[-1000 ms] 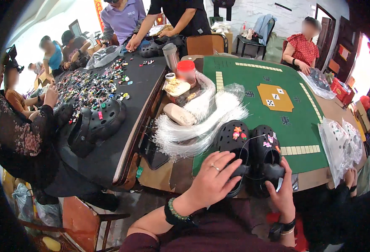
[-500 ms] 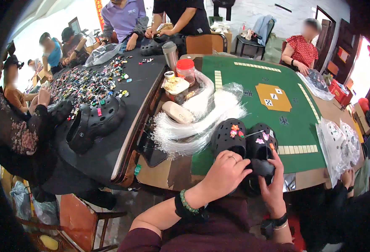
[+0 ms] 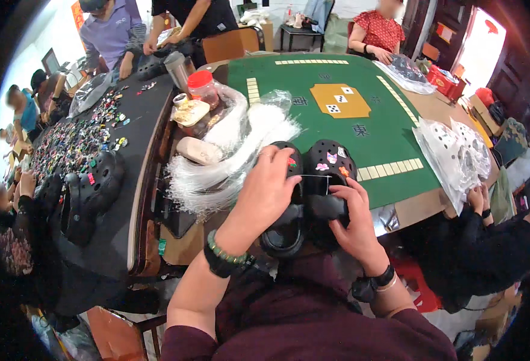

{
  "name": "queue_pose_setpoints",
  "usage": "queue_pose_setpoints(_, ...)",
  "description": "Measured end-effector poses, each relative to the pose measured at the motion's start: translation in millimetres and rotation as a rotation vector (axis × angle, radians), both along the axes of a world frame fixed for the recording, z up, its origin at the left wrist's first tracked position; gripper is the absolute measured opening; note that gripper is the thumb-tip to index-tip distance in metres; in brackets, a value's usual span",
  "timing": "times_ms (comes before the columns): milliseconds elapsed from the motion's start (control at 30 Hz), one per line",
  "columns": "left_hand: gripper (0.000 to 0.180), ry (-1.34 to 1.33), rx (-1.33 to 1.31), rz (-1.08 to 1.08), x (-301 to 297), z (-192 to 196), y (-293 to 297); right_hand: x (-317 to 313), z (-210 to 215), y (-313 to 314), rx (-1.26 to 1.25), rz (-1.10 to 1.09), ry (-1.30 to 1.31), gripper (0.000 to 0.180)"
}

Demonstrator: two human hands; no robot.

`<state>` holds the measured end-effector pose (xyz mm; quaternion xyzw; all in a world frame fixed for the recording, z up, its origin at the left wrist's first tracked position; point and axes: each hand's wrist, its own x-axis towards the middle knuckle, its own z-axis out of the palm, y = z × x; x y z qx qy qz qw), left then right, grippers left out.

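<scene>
A pair of black foam clogs sits side by side at the near edge of the green table, toes pointing away from me. Colourful charms dot the toes; pink, purple and orange ones show on the right clog [image 3: 331, 157]. My left hand [image 3: 263, 195] is closed over the toe of the left clog [image 3: 282, 237], hiding most of its charms. With fingers outside and thumb by the opening, my right hand [image 3: 356, 221] grips the right clog. A thin clear plastic tie [image 3: 316, 176] runs between the two clogs near my left thumb.
Beyond my left hand lies a bundle of clear plastic ties [image 3: 241, 162], beside a red-lidded jar [image 3: 201, 87]. Loose charms [image 3: 78, 135] and more clogs [image 3: 93, 195] cover the black table. Bagged white clogs [image 3: 451, 153] are at right, near another person's hands. Tiles [image 3: 391, 169] line the green mat.
The view has shifted to the right. My left hand has moved from between the clogs onto the left clog's toe. The tie now stretches across both clogs, which are closer to me.
</scene>
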<state>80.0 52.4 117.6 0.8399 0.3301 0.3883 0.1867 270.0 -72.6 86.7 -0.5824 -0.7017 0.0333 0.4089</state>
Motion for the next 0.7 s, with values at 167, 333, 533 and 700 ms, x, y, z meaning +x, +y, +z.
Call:
queue_pose_setpoints(167,0.016,0.296,0.153,-0.075,33,0,19,-1,-2,0,0.004,-0.03,-0.025,0.056)
queue_pose_setpoints(333,0.013,0.417,0.3,-0.068,54,-10,11,-3,-5,-1,-0.054,-0.072,0.005,0.059)
queue_pose_setpoints(533,0.011,0.077,0.304,-0.067,34,6,2,7,13,-12,-0.14,0.036,0.04,0.06)
queue_pose_setpoints(700,0.008,-0.188,0.31,-0.03,10,26,-30,8,36,-16,-0.096,0.211,0.37,0.06)
